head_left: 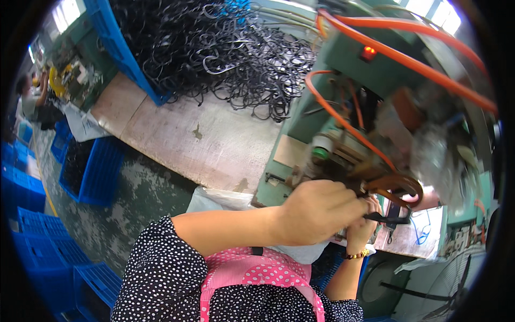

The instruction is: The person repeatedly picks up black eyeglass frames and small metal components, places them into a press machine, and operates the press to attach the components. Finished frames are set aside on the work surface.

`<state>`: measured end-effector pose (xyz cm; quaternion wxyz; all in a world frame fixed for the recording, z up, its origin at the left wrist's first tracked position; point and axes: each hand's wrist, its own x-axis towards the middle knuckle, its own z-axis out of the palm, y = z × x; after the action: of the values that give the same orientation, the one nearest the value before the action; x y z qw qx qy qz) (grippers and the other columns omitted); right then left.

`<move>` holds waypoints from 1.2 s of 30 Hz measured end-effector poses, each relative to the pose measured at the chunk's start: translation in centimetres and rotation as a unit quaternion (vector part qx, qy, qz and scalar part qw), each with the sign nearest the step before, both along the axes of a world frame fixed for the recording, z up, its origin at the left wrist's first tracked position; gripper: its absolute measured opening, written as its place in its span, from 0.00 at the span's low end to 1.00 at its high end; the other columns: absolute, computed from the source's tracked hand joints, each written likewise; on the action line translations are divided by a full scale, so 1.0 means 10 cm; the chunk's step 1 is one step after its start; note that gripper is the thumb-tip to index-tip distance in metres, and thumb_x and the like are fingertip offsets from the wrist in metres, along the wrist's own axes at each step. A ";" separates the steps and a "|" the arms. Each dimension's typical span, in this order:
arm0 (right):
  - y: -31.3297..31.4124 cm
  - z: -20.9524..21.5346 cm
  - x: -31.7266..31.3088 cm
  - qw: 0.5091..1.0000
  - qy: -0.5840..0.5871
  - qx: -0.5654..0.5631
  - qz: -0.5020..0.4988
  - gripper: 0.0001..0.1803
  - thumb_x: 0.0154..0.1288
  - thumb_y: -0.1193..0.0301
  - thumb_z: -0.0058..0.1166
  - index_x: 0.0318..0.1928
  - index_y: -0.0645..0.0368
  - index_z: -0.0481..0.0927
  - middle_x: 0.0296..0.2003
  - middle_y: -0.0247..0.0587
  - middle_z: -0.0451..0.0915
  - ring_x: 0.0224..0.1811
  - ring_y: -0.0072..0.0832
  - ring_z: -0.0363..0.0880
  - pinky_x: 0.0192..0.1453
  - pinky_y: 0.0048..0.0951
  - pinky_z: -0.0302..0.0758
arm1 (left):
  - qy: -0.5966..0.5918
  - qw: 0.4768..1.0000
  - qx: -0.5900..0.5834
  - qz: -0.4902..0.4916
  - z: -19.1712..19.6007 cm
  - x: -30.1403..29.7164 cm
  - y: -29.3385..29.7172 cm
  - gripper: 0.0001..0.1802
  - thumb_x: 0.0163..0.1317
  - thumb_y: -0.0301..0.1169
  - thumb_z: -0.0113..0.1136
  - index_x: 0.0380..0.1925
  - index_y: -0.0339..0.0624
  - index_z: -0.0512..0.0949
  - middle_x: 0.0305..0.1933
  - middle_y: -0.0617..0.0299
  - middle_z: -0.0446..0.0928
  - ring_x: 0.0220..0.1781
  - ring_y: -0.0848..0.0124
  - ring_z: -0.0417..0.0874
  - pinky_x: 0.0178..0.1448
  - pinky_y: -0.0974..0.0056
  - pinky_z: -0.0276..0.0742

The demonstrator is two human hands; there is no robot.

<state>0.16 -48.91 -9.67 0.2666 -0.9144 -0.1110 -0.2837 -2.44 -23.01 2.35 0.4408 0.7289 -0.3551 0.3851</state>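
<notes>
My left hand (322, 212) reaches across to the right with its fingers closed, in front of a green bench machine (292, 121). A thin black strip (389, 218) sticks out to the right from its fingertips. Close behind and below, my right hand (360, 232) has curled fingers, partly covered by the left hand; whatever they hold is hidden. A beaded bracelet (355, 255) circles the right wrist. Both hands are beside the machine's working part, whose details are blurred. A brown-orange loop (416, 188) curves just above the black strip.
Orange hoses (413, 56) run over the machine, near a red light (368, 52). A heap of black looped strips (230, 59) covers the worktable (182, 137) beside a blue crate (126, 48). Blue crates (99, 174) stand at left, a fan (456, 290) lower right, another person (32, 99) far left.
</notes>
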 end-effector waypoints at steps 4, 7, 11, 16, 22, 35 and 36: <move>-0.25 -0.37 -0.01 0.993 0.039 0.098 -0.048 0.15 0.62 0.78 0.58 0.50 0.62 0.79 0.48 0.49 0.80 0.52 0.42 0.76 0.61 0.43 0.70 | -0.019 0.998 -0.063 0.018 -0.09 -0.03 -0.04 0.21 0.53 0.32 0.64 0.48 0.35 0.80 0.31 0.64 0.75 0.27 0.67 0.76 0.31 0.63 0.72; -0.42 -0.57 -0.04 0.987 0.038 0.142 -0.064 0.15 0.62 0.77 0.58 0.50 0.62 0.79 0.48 0.48 0.81 0.51 0.41 0.77 0.60 0.42 0.71 | 0.008 0.992 -0.129 0.012 -0.15 -0.07 -0.08 0.21 0.53 0.30 0.64 0.49 0.34 0.80 0.33 0.63 0.76 0.29 0.66 0.77 0.33 0.64 0.73; -0.57 -0.61 -0.09 0.988 0.026 0.121 -0.095 0.15 0.63 0.77 0.58 0.51 0.63 0.79 0.48 0.48 0.81 0.51 0.39 0.77 0.58 0.40 0.72 | 0.054 0.984 -0.167 -0.021 -0.24 -0.13 -0.04 0.22 0.55 0.28 0.58 0.51 0.33 0.78 0.40 0.59 0.78 0.38 0.65 0.77 0.43 0.62 0.76; -0.65 -0.64 -0.17 0.987 0.026 0.107 -0.118 0.16 0.63 0.77 0.59 0.52 0.64 0.79 0.48 0.47 0.82 0.49 0.37 0.78 0.56 0.38 0.73 | 0.043 0.984 -0.172 -0.013 -0.38 -0.17 0.14 0.23 0.56 0.29 0.60 0.53 0.35 0.79 0.50 0.56 0.77 0.49 0.61 0.79 0.53 0.60 0.79; -0.72 -0.61 -0.21 0.987 0.025 0.087 -0.129 0.17 0.64 0.77 0.59 0.53 0.65 0.79 0.48 0.46 0.82 0.48 0.35 0.79 0.54 0.36 0.74 | 0.028 0.983 -0.177 0.028 -0.77 -0.24 0.67 0.18 0.55 0.26 0.64 0.48 0.42 0.83 0.53 0.58 0.78 0.50 0.61 0.79 0.55 0.58 0.78; -0.66 -0.47 -0.16 0.988 0.009 0.071 -0.139 0.18 0.66 0.77 0.59 0.56 0.67 0.79 0.49 0.44 0.84 0.45 0.30 0.81 0.50 0.30 0.77 | 0.190 0.932 0.038 0.306 -1.34 0.78 1.62 0.29 0.59 0.27 0.65 0.62 0.40 0.72 0.59 0.49 0.74 0.60 0.52 0.72 0.66 0.53 0.70; -0.64 -0.46 -0.15 0.988 0.009 0.072 -0.138 0.18 0.66 0.77 0.59 0.56 0.67 0.79 0.49 0.44 0.84 0.45 0.29 0.81 0.49 0.30 0.78 | 0.198 0.927 0.065 0.313 -1.34 0.88 1.63 0.30 0.58 0.27 0.66 0.62 0.40 0.71 0.58 0.50 0.75 0.59 0.53 0.72 0.65 0.53 0.71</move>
<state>-1.34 -55.32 -14.27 0.2912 -0.9017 0.0391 -0.3172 6.32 -6.67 -11.07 0.3106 0.8915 -0.0390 0.3274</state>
